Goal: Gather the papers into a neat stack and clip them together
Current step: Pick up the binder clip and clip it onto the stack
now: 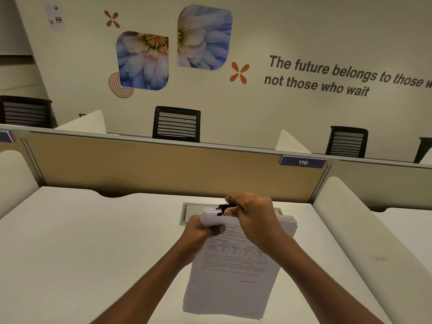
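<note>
A thick stack of printed white papers (233,277) is held up above the white desk (81,242), its top edge tilted away from me. My left hand (198,232) grips the stack's upper left corner, thumb on the top sheet. My right hand (252,213) pinches a black binder clip (225,209) by its wire handles at the stack's top edge, near the left corner. The clip's jaws sit at the paper edge; whether they bite the sheets is hidden by my fingers.
A grey cable hatch (187,212) is set into the desk behind the stack. A tan partition (163,169) with a "110" label (302,162) closes the desk's far side, white side dividers (364,230) flank it. Black chairs (176,124) stand beyond.
</note>
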A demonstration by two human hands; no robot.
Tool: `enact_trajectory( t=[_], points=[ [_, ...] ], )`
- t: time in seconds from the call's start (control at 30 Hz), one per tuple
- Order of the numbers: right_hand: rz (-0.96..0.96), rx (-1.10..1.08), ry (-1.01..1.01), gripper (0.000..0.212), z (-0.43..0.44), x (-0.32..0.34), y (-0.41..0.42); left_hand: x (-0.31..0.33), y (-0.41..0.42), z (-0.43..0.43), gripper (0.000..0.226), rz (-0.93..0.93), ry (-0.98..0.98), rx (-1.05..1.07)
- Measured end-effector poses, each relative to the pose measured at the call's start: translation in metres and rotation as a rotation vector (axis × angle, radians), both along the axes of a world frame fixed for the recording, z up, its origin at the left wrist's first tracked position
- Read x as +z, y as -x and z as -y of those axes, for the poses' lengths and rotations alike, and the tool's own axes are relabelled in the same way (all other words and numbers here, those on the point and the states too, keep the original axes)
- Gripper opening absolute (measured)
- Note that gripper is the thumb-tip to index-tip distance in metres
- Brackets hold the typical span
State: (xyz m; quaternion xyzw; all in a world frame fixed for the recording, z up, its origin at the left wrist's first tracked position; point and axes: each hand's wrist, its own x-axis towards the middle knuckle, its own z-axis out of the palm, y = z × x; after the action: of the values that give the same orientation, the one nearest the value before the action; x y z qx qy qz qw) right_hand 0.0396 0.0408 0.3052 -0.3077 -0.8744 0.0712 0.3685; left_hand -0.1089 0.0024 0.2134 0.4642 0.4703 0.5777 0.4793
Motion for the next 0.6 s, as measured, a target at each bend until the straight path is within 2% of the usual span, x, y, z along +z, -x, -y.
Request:
enact_trajectory(
  t=[0.33,0.6],
  points=[
    [0.01,-0.041,-0.119,0.019,0.0037,-0.0014,0.0033,0.0004,0.0008,0.0034,0.018,-0.035,0.012,0.016],
    [0.031,-0.057,-0.116,0.014,0.0059,-0.0021,0.0057,0.0058,-0.0015,0.0075,0.02,-0.04,0.014,0.03]
  ],
)
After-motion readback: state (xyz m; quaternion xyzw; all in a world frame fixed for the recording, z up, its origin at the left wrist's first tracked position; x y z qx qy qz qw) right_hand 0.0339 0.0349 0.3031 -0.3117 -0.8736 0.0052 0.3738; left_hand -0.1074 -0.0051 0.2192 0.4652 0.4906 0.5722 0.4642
